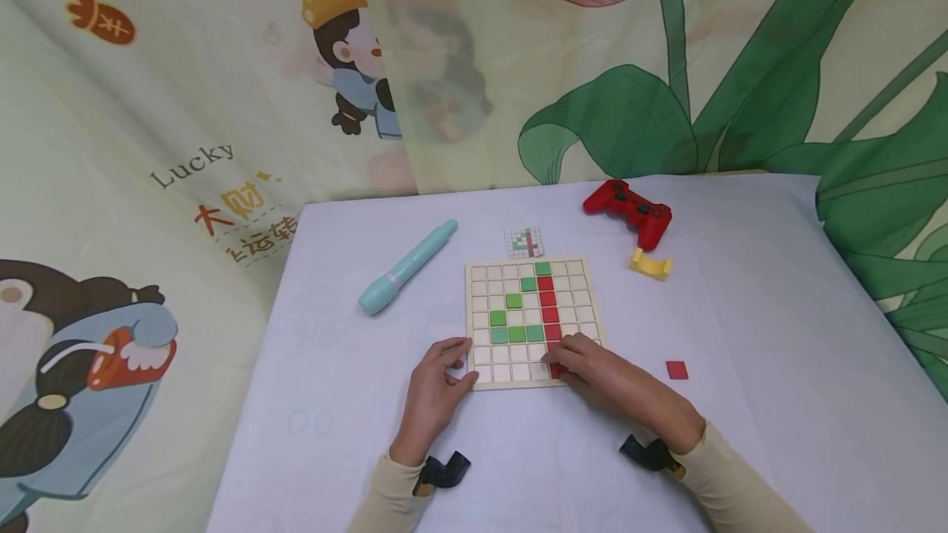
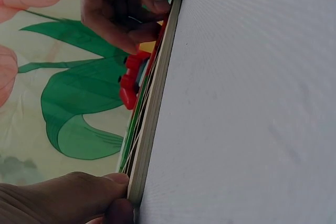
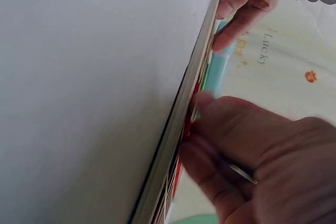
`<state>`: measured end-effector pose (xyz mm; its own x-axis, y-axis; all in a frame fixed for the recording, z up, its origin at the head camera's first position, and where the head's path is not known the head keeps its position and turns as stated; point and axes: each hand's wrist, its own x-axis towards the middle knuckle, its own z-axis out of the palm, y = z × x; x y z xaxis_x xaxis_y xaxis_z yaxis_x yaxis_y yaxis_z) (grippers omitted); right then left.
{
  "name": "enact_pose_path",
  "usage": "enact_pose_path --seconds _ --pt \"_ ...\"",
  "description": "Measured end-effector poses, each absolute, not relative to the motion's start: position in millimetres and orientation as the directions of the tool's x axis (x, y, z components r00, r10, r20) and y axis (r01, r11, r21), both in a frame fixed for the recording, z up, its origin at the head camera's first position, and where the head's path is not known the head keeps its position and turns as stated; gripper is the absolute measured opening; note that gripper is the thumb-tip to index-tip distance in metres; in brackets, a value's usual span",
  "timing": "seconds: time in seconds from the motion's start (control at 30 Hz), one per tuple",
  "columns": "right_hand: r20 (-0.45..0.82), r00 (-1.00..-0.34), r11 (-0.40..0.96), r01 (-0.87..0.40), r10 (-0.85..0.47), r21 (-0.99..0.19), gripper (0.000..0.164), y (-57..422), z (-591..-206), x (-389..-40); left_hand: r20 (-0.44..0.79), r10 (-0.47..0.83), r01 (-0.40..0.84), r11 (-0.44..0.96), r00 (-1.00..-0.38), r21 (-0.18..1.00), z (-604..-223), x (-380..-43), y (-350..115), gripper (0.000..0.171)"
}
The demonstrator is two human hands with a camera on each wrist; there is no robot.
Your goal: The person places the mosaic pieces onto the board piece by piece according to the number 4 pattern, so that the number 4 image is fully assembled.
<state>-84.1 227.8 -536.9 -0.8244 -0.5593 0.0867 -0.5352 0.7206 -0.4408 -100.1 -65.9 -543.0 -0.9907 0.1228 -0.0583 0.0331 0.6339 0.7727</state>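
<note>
A square wooden grid board (image 1: 511,386) lies on the table with green and red square tiles in its cells. My left hand (image 1: 437,389) holds the board at its lower left corner, thumb and fingers against the edge; in the left wrist view its thumb (image 2: 113,178) presses on the rim. Over the lower end of the red column, my right hand (image 1: 600,373) pinches a red tile (image 1: 555,370) at the bottom row. Its fingers partly hide that tile. Green tiles (image 1: 516,334) form a diagonal and a short row left of the red column.
A small printed pattern card (image 1: 524,243) lies behind the board. One loose red tile (image 1: 677,370) rests to the right. Around them are a turquoise microphone-shaped object (image 1: 409,267), a red game controller (image 1: 629,212) and a yellow curved block (image 1: 651,265).
</note>
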Motion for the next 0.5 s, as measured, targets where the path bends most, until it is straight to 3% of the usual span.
enact_pose_path --seconds 0.13,0.3,0.5 --pt "0.074 -0.865 0.742 -0.466 -0.496 -0.482 0.039 246 -527 -80 -0.065 0.127 0.029 0.627 -0.990 0.779 -544 -101 -65 0.053" --pt "0.093 -0.945 0.824 -0.319 -0.313 -0.468 0.039 293 -513 -76 -0.067 0.123 0.026 0.629 -0.990 0.777 -544 -101 -64 0.053" --pt "-0.100 -0.978 0.870 -0.113 -0.182 -0.481 0.047 337 -518 -60 -0.061 0.118 0.028 0.633 -0.991 0.773 -545 -100 -65 0.053"
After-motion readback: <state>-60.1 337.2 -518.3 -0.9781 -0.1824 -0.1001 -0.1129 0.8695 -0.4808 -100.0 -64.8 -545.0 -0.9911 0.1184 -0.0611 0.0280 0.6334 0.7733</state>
